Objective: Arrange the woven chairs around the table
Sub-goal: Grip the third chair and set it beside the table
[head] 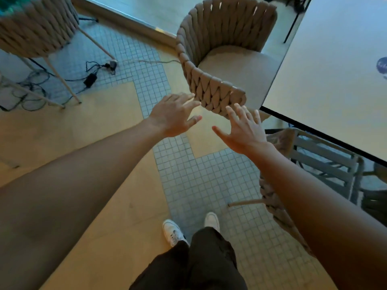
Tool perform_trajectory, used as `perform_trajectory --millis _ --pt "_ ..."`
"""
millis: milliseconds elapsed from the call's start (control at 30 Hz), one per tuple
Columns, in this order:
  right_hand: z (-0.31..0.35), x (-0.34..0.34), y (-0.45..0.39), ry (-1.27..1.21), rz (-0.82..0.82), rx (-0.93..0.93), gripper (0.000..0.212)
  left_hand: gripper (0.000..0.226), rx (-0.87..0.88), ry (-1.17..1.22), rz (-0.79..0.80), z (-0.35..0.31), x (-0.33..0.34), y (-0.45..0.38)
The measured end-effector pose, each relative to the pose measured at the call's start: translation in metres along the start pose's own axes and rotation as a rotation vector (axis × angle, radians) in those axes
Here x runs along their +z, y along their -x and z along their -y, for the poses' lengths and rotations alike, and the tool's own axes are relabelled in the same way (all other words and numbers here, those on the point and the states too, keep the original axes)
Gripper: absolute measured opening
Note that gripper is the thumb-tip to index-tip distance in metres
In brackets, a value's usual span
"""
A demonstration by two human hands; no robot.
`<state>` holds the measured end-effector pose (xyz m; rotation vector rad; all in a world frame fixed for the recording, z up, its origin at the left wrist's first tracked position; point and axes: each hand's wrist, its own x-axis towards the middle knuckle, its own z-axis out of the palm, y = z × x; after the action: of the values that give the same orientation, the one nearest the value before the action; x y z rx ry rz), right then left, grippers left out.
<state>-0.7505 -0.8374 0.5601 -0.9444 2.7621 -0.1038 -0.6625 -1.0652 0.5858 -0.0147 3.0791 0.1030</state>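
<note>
A beige woven chair [209, 88] with a round cushioned seat stands at the left edge of the pale table [326, 80], its seat partly under the tabletop. My left hand [173, 116] is open, fingers spread, just short of the chair's near woven rim. My right hand [243, 130] is open too, fingertips almost at the rim's lower corner; whether they touch is unclear. A second woven chair [276, 206] sits under my right forearm, mostly hidden. A third woven chair [35, 28] stands at the upper left on thin legs.
Black cables and a power adapter [90, 79] lie on the tiled floor under the third chair. A grey slatted frame [326, 162] shows below the table edge. My feet in white shoes [173, 232] stand on the tile and wood floor.
</note>
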Motion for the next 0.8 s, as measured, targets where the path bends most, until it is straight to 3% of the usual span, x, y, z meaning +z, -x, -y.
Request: perform_trajectory --millis 800 --pt "0.000 0.023 -0.227 -0.105 0.094 0.151 0.088 0.057 0.208 -0.107 0.087 0.164 0.029 -0.219"
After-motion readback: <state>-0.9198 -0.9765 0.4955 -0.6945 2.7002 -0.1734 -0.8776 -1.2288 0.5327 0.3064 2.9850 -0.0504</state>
